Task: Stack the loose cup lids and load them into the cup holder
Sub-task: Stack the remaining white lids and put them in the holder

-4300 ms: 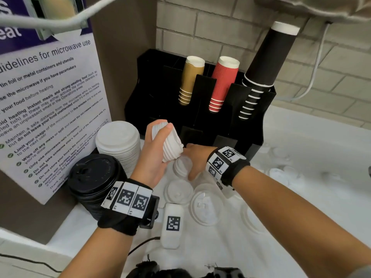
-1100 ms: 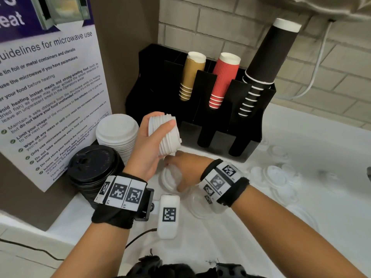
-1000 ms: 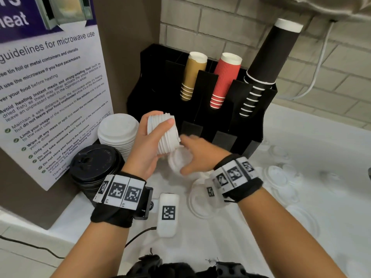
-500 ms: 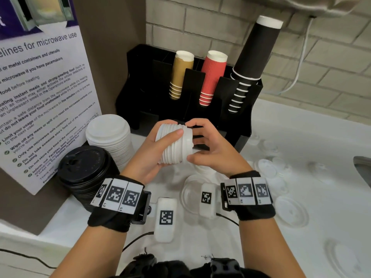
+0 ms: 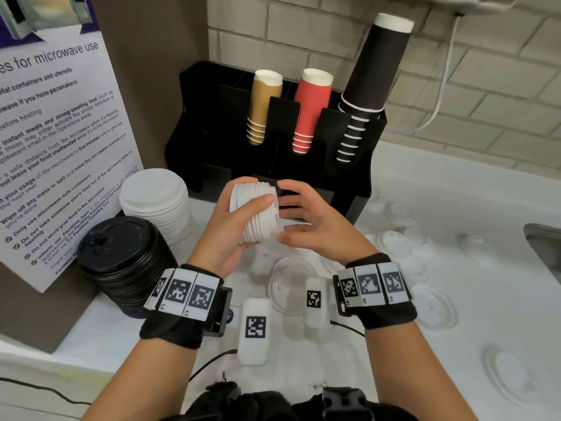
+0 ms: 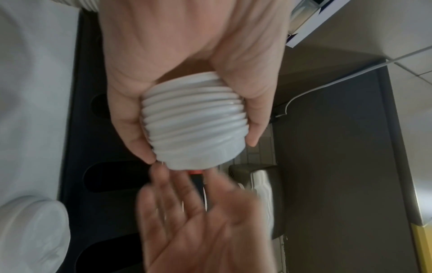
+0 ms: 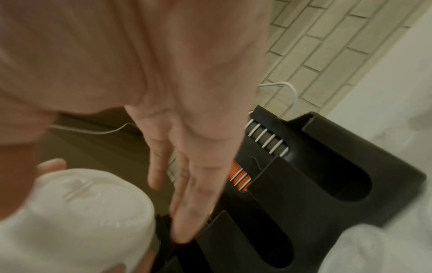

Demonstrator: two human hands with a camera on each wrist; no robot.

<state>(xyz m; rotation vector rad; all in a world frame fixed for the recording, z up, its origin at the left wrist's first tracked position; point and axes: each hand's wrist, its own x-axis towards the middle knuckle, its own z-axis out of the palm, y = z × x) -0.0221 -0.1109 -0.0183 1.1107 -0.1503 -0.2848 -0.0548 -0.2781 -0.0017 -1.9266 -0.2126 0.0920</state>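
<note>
My left hand (image 5: 239,214) grips a stack of small white lids (image 5: 258,214) on its side, thumb across the front; the left wrist view shows the same lid stack (image 6: 196,122) between thumb and fingers. My right hand (image 5: 303,220) hovers just right of the stack's end with fingers spread and straight, holding nothing; in the left wrist view that right hand (image 6: 205,221) is blurred, palm open. The black cup holder (image 5: 212,123) stands behind, with empty front slots (image 7: 346,186). Several loose white lids (image 5: 397,244) lie on the counter to the right.
A tall stack of larger white lids (image 5: 158,205) and a stack of black lids (image 5: 121,256) stand at the left by a poster. Tan (image 5: 262,104), red (image 5: 311,110) and black cups (image 5: 373,77) fill the holder. A sink edge (image 5: 543,247) shows at right.
My right hand lifted a loose lid from the counter, pushed it onto the end of the stack, and has now opened and drawn slightly away. The left hand kept holding the stack.
</note>
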